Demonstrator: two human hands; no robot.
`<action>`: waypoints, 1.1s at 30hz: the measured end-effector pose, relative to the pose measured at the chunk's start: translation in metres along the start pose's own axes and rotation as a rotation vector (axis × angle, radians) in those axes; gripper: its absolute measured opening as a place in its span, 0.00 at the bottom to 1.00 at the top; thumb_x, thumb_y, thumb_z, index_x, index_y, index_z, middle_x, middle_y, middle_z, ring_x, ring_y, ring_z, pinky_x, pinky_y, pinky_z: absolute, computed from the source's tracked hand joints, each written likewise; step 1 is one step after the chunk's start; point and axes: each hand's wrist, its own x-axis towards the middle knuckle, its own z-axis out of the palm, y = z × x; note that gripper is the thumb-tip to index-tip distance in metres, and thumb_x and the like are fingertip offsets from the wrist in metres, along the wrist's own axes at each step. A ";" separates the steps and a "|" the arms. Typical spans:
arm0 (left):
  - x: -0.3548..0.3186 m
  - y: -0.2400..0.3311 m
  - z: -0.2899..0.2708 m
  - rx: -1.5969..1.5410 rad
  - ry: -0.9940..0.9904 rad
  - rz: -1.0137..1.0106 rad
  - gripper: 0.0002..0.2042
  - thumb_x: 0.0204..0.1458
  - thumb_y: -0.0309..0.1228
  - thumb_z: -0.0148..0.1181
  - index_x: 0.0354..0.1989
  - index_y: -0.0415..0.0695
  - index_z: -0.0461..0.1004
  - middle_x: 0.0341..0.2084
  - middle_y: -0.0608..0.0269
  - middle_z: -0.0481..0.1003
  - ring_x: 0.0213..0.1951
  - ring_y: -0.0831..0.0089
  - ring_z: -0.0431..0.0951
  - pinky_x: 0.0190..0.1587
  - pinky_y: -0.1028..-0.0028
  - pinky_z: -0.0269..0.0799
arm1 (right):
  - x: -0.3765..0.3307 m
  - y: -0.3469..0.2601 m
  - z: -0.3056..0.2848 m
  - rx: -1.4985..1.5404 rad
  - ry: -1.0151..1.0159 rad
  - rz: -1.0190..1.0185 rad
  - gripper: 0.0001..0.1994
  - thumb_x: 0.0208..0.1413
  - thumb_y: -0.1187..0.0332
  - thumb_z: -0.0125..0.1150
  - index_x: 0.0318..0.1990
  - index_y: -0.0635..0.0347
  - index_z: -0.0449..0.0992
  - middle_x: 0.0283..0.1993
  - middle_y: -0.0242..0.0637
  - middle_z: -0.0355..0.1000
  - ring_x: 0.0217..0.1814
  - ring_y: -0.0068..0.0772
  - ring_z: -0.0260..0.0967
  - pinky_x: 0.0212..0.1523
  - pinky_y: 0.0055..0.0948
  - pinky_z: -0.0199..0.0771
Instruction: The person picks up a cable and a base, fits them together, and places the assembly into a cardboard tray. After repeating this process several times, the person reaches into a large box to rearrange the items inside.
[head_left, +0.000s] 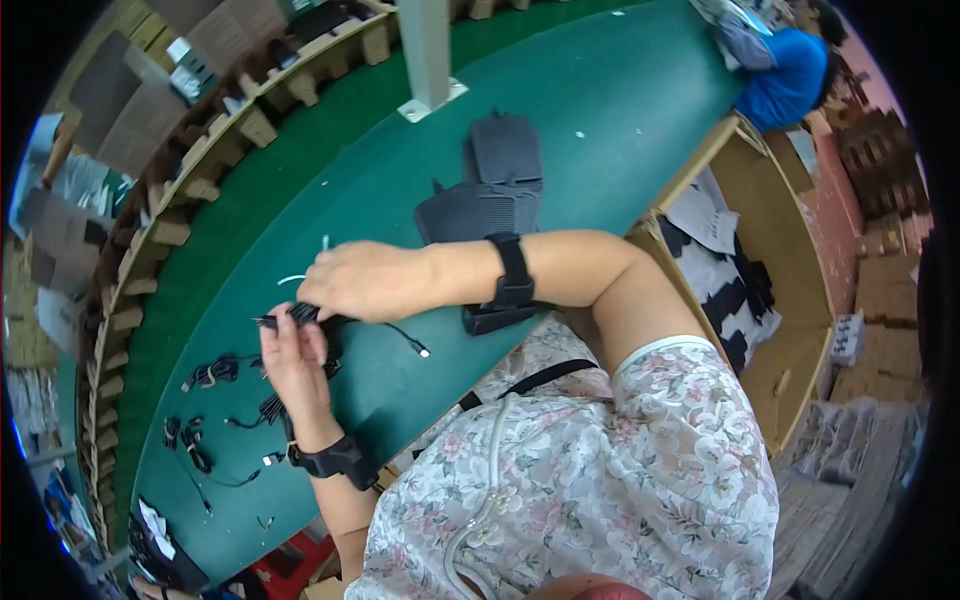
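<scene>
Above the green table, my two hands meet at a bundled black cable (303, 315). My left hand (295, 372) has its fingers closed round the bundle from below. From the right, my right hand (362, 280) reaches over and pinches the same bundle, its fingertips partly hidden. A thin white tie (291, 279) sticks out beside the right hand's fingers. One loose cable end with a light plug (422, 351) lies on the table to the right. Coiled black cables (213, 372) rest left of my left hand, and further ones (190, 440) lie nearer the front.
Dark grey plastic pieces (497, 180) lie beyond my right forearm. A metal post (428, 60) is fixed to the table (600, 90). At the right stands an open cardboard box (790, 290) with packed black and white items. A person in blue (785, 75) is at the far right.
</scene>
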 end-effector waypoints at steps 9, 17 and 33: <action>0.001 -0.003 0.017 0.034 0.029 0.059 0.13 0.59 0.32 0.45 0.50 0.41 0.58 0.24 0.63 0.70 0.19 0.82 0.66 0.19 0.84 0.59 | 0.049 0.111 -0.104 -0.399 0.521 0.313 0.11 0.54 0.69 0.53 0.41 0.64 0.68 0.35 0.53 0.70 0.38 0.57 0.67 0.37 0.44 0.67; 0.003 -0.003 0.014 0.022 -0.032 -0.006 0.13 0.59 0.32 0.44 0.51 0.42 0.57 0.23 0.64 0.69 0.19 0.82 0.67 0.19 0.84 0.60 | 0.141 0.203 -0.148 -0.687 0.142 0.613 0.12 0.52 0.65 0.53 0.37 0.67 0.72 0.37 0.57 0.71 0.40 0.56 0.69 0.38 0.46 0.69; 0.002 0.001 0.019 -0.105 -0.089 -0.067 0.14 0.59 0.30 0.45 0.51 0.41 0.56 0.24 0.63 0.68 0.20 0.82 0.67 0.20 0.83 0.61 | 0.191 0.340 -0.101 -0.942 -0.135 0.607 0.18 0.54 0.59 0.45 0.37 0.64 0.75 0.42 0.55 0.71 0.42 0.55 0.70 0.42 0.44 0.70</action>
